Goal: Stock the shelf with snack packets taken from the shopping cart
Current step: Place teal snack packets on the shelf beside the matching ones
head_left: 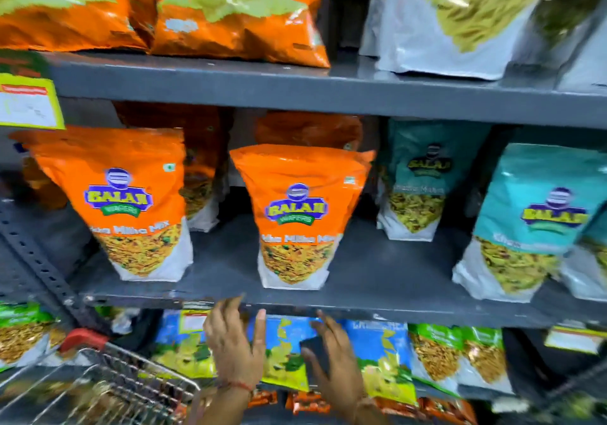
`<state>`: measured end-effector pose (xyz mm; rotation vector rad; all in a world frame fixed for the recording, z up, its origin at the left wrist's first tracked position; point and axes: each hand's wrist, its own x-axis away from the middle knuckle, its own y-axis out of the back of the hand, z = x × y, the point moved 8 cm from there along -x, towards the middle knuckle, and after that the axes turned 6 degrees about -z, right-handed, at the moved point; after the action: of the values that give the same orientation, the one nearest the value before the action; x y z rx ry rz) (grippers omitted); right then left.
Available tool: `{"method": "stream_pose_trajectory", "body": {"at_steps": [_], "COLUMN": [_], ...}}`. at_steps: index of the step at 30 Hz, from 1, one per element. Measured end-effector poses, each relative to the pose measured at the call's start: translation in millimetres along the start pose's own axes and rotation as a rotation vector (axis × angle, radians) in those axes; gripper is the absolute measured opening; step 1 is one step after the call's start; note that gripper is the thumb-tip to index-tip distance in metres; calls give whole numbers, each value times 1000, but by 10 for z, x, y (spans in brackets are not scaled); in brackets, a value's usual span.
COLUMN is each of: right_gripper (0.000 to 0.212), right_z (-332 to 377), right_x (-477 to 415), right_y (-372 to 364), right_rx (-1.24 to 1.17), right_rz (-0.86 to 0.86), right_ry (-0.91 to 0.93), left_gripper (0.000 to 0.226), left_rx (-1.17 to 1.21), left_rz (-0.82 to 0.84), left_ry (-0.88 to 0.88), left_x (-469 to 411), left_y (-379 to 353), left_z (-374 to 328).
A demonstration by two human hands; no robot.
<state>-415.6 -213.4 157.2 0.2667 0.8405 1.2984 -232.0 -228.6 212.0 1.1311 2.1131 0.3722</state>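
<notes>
On the grey metal shelf [361, 260] stood orange snack packets [295, 217]; below, the left hand [235, 345] spread wide, the right hand [335, 359] gripped a small black object [317, 352].

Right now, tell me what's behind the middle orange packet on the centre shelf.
Behind the middle orange packet stands another orange packet, only its top showing. Its lower part, and anything further back, is covered.
</notes>
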Motion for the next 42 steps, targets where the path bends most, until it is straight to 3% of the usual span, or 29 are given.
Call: {"method": "stream_pose_trajectory", "body": {"at_steps": [3,6,8,11,14,17,21,27,36,42], "right_gripper": [39,70,70,61,78,84,77,77,65,72], "right_z": [-572,-1053,-1356,-1865,-2255,-2442,-2500,-2252,-1846,-1804], "right_x": [68,109,114,-48,-327,-580,-730,-737,-821,-813], "right_y": [869,1863,2475,3130,3432,3502,3330,2916,2377,2377], "right_rx": [-1,-13,-31,-57,-194,-350,-425,-359,-409,-429], "right_rz": [-176,-426,-533,-507,-293,-147,13,-11,-3,-20], "right_ry": [-180,-281,-325,-399,-471,-507,-496,-447,-403,-415], "left_gripper": [77,47,47,71,95,103,80,64,65,58], "left_rx": [48,229,371,537,625,632,667,694,708,707], "left_rz": [114,179,278,523,723,841,781,692,648,655], "left_ry": [-82,-22,32,175,195,164,211,254,454,397], "left_x": [308,501,632,755,795,809,821,683,473,458], "left_y": [-531,-1081,-1544,-2212,-2707,-2955,-2963,-2634,-2272,-2246], "left_z": [-592,-1185,-1609,-2203,-2688,-2943,-2968,-2607,-2071,-2093]}}
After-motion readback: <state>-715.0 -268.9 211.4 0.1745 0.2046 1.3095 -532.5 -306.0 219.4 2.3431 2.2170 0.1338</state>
